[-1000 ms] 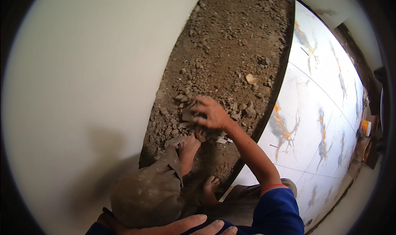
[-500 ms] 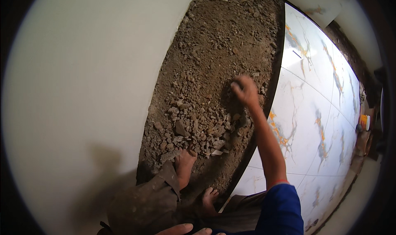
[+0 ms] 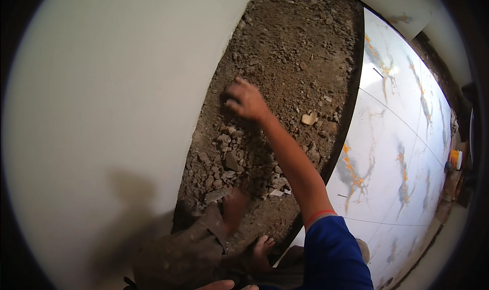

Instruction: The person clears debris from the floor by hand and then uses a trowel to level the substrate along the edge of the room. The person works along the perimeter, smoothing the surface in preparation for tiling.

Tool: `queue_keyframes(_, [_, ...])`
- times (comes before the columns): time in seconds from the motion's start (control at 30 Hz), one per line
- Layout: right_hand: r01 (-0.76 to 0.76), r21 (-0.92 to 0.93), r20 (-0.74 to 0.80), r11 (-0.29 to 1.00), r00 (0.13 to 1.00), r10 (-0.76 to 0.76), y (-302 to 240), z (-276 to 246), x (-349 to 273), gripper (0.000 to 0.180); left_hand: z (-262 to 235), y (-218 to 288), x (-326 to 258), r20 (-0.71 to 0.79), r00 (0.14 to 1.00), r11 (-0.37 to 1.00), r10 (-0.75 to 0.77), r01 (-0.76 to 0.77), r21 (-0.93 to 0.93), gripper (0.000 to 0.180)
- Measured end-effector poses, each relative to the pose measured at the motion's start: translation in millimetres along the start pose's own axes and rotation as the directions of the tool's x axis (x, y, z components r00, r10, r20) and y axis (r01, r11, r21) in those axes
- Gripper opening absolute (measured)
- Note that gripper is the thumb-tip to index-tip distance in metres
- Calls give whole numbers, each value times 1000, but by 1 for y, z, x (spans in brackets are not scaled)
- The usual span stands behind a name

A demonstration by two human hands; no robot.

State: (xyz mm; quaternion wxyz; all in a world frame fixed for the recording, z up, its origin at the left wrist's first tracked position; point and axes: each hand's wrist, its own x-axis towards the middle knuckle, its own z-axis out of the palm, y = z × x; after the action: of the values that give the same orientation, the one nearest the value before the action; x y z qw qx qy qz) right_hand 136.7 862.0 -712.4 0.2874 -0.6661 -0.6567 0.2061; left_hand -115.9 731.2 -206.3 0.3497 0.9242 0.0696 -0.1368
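My right hand (image 3: 245, 99) reaches over the strip of soil and rubble (image 3: 285, 76), near its left edge by the pale wall. Its fingers are curled down toward the dirt and a little blurred; whatever may be in them is hidden. Below that hand lies a heap of grey-brown broken stones (image 3: 233, 160). A cream-coloured stone (image 3: 309, 118) rests on the soil to the right of my forearm. Only fingertips of my left hand (image 3: 223, 285) show at the lower edge, stretched out and apart, with nothing visible in them.
A smooth pale wall (image 3: 117, 86) borders the soil at left. White marble-patterned tiles (image 3: 387, 167) with a raised dark edge run along the right. My bare feet (image 3: 262, 245) stand in the dirt. A small yellow-and-white container (image 3: 456, 160) sits at far right.
My right hand has swept left across the soil, from near the tile edge to near the wall. The cream stone now shows where the hand was. My view has shifted slightly.
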Motion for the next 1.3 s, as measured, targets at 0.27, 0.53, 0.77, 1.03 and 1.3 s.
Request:
queue_keyframes(0.27, [301, 290, 351, 908, 850, -394, -97, -7, -135, 56, 2, -5, -13, -43, 999, 999, 30, -31, -8, 42])
queue_keyframes(0.53, [25, -187, 240, 982, 971, 21, -10, -103, -99, 86, 17, 4, -33, -58, 998, 1000, 24, -25, -4, 40])
queue_keyframes(0.77, [187, -166, 552, 968, 831, -67, -38, -63, -153, 91, 40, 10, -66, -270, 962, 989, -25, 64, 136, 41])
queue_keyframes(1.03, [45, -290, 391, 956, 917, 76, -55, -54, -182, 80, 26, 34, -125, -473, 877, 952, -82, 209, 223, 50])
queue_keyframes(1.3, [-150, -346, 106, 926, 975, 198, -72, -26, -155, 81, 65, 62, -132, -361, 921, 927, -148, 256, 274, 39])
